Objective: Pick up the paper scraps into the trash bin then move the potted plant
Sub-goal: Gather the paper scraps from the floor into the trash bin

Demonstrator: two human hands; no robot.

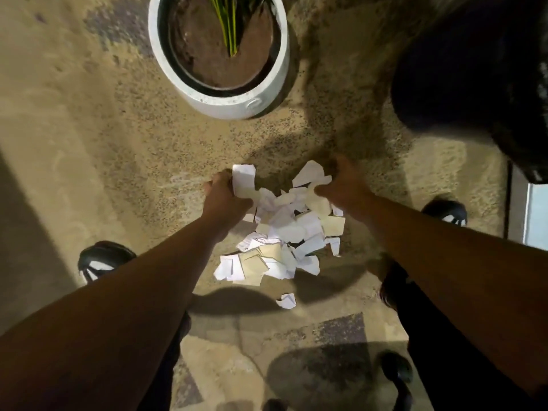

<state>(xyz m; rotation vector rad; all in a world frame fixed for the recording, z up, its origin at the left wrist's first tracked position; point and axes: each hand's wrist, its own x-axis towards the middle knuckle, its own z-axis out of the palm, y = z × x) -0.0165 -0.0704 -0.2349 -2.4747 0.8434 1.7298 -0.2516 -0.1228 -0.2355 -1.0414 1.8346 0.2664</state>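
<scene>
A heap of white and cream paper scraps lies on the speckled tan floor between my arms. My left hand is at the heap's far left edge, fingers closed around a white scrap that sticks up from the fist. At the far right edge my right hand is curled into the scraps, gripping some. One small scrap lies apart, nearer to me. The potted plant, a white round pot with brown soil and green stems, stands on the floor beyond the heap.
A large black object, possibly the trash bin, fills the upper right corner; its opening is not visible. Black shoes stand on either side of the heap. A pale wall or step edge runs along the left.
</scene>
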